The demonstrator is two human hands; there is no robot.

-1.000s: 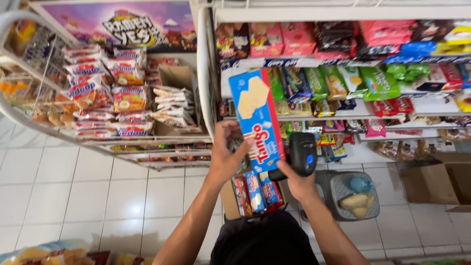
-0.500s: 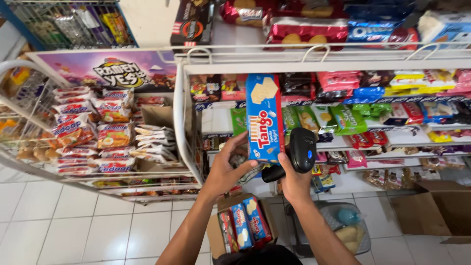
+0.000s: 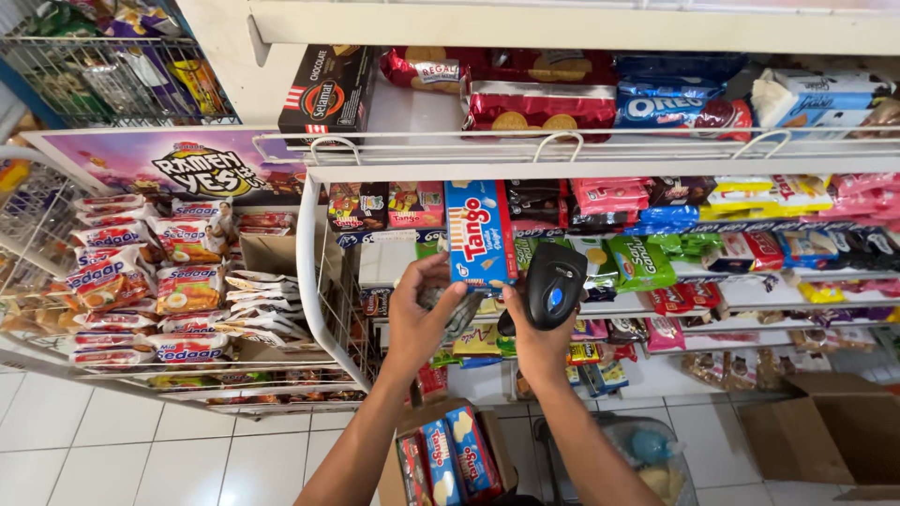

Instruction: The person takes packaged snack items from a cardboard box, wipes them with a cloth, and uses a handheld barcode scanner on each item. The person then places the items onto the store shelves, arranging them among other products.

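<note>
My left hand grips the lower end of a tall blue wafer box and holds it upright against the shelf of snacks. My right hand is closed around a black handheld barcode scanner just to the right of the box, almost touching it. Below my arms an open cardboard carton holds several more blue wafer boxes standing on end.
White wire shelves with biscuit and snack packs fill the right and top. A curved wire rack of noodle packets stands at the left. A brown cardboard box and a clear plastic bin sit on the white tiled floor.
My view has tilted up, showing the top shelf. The wafer box has risen toward the shelf, and the scanner stays beside it in my right hand.
</note>
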